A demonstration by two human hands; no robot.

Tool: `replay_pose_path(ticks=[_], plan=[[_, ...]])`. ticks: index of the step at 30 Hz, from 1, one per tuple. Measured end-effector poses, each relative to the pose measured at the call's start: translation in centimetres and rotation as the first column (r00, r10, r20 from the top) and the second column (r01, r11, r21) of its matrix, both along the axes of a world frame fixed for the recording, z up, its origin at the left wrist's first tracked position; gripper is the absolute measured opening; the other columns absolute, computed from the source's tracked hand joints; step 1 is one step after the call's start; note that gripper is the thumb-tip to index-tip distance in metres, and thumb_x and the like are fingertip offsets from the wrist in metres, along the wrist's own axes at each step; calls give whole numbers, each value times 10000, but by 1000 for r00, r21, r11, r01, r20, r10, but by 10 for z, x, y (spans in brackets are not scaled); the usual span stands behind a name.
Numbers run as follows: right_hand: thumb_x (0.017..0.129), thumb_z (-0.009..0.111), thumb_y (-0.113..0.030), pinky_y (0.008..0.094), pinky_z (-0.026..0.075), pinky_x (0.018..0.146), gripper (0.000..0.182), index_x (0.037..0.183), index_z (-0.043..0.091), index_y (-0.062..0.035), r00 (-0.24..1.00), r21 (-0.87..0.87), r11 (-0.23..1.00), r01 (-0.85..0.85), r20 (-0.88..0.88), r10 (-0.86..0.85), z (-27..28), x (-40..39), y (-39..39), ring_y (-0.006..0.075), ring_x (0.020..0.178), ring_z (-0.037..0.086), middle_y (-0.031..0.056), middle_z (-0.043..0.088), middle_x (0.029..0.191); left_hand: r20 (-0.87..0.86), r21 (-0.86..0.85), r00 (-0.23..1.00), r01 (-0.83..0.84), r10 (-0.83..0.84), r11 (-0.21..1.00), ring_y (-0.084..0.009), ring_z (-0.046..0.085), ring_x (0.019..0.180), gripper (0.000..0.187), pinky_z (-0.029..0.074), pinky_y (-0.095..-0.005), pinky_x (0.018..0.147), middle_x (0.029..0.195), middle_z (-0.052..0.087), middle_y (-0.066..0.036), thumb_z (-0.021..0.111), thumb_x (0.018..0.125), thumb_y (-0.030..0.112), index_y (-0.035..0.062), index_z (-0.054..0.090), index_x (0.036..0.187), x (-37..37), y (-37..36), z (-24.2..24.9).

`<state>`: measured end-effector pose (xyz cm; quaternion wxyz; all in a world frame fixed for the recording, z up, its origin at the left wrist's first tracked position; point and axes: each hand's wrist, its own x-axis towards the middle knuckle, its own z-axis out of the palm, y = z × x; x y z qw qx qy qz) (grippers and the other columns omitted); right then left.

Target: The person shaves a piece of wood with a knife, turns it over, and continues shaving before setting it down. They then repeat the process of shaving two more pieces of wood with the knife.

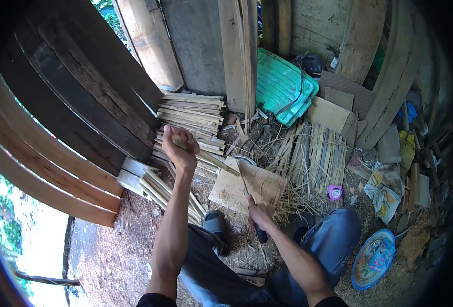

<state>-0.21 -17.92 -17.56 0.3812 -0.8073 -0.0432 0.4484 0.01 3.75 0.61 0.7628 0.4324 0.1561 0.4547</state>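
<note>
My left hand (181, 148) is closed round a split bamboo strip (220, 164), raised above the stacked strips. The strip slants down to the right, its far end over a wooden board (268, 188). In my right hand (260, 213) is a knife (245, 183), gripped by its dark handle with the index finger stretched along it. Its thin blade points up and away, close to the strip's end over the board. Part of a round metal rim (245, 160) shows behind the board.
Bamboo strips (190, 113) lie stacked by the plank wall (90, 77). More strips (316, 153) and shavings lie right of the board. A pink tape measure (335, 192), a green plastic crate lid (282, 84), and a blue-rimmed basin (358, 271) are around me. My sandalled feet flank the board.
</note>
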Motion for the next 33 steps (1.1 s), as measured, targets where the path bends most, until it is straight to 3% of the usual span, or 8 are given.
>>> replay_pose_path(ticks=[7, 14, 18, 20, 26, 30, 32, 33], plan=[[865, 307, -664, 318, 412, 404, 682, 586, 436, -55, 995, 481, 877, 8, -89, 40, 85, -2, 27, 137, 404, 485, 30, 444, 455, -52, 103, 984, 177, -173, 979, -145, 255, 291, 504, 232, -270, 291, 439, 284, -28, 358, 865, 489, 101, 321, 545, 1, 3, -5], [836, 372, -680, 303, 345, 350, 665, 579, 393, -67, 932, 128, 961, 244, -305, -196, -4, 7, 0, 126, 346, 382, 25, 382, 451, -21, 120, 992, 129, -128, 984, -133, 246, 311, 471, 225, -269, 291, 455, 283, -26, 367, 868, 449, 100, 317, 555, -3, 6, -8], [831, 371, -686, 313, 357, 353, 669, 578, 399, -67, 968, 55, 977, 208, -158, -197, -24, 2, -2, 134, 347, 403, 29, 395, 450, 19, 40, 999, 49, -50, 998, -115, 286, 345, 419, 219, -241, 292, 467, 304, -25, 397, 868, 384, 79, 342, 586, -2, -1, -4], [872, 342, -639, 315, 395, 381, 667, 543, 411, -64, 908, 193, 938, 287, -367, -202, 29, 7, 3, 142, 366, 433, 31, 413, 441, 42, 23, 999, 1, -2, 1000, -117, 287, 342, 417, 218, -240, 294, 458, 308, -31, 404, 877, 371, 72, 351, 592, 0, 7, -8], [863, 383, -633, 278, 367, 349, 667, 553, 439, -46, 995, 490, 866, 100, -58, -83, 70, 8, 12, 130, 338, 414, 21, 418, 436, -13, 121, 1000, -1, 3, 993, -115, 309, 339, 443, 228, -243, 301, 456, 349, -47, 390, 895, 375, 55, 367, 589, 3, 4, -4], [867, 369, -633, 309, 385, 359, 663, 556, 453, -53, 997, 216, 975, 56, -61, -44, 22, 2, 3, 154, 341, 435, 37, 435, 438, 15, 74, 1000, -21, 20, 997, -119, 312, 334, 442, 243, -246, 308, 442, 344, -45, 396, 896, 355, 52, 375, 575, 6, 5, -6], [853, 380, -652, 304, 349, 352, 629, 564, 387, -93, 864, 111, 949, 295, -454, -215, -14, 3, -13, 128, 345, 389, 20, 396, 453, 12, 79, 1000, -2, 1, 997, -120, 320, 337, 430, 249, -248, 311, 446, 347, -44, 403, 894, 344, 50, 384, 581, 3, 2, -3], [825, 384, -690, 305, 338, 353, 643, 578, 383, -97, 954, 60, 974, 219, -222, -201, -9, -1, -12, 123, 343, 363, 4, 365, 452, 8, 85, 1000, -14, 14, 996, -120, 324, 338, 426, 251, -248, 311, 447, 349, -45, 403, 893, 341, 50, 384, 583, 4, 0, -2]])
